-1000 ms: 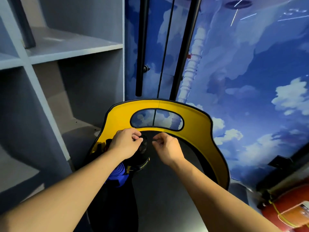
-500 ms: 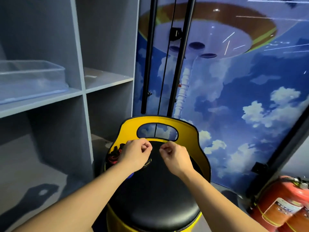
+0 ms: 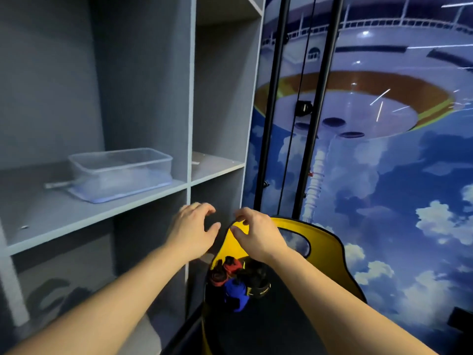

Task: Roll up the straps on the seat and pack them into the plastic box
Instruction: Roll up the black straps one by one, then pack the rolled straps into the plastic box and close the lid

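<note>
Rolled straps lie bunched at the back left of the black seat (image 3: pixel 256 329): two red rolls (image 3: pixel 225 271), a blue roll (image 3: pixel 236 294) and a black roll with a yellow edge (image 3: pixel 257 280). The seat has a yellow backrest (image 3: pixel 325 249). My left hand (image 3: pixel 192 230) and my right hand (image 3: pixel 256 234) hover above the rolls with fingers spread and curled, holding nothing. A clear plastic box (image 3: pixel 120 172) stands without a lid on the grey shelf (image 3: pixel 76 211) up to the left.
The grey shelving unit has a vertical divider (image 3: pixel 190 124) right of the box and more compartments below. Two black poles (image 3: pixel 317 111) run up behind the seat in front of a blue sky mural (image 3: pixel 396 188).
Both hands have lifted off the straps on the seat and opened, moving up and left. The view has swung up and left, bringing the plastic box toward the middle.
</note>
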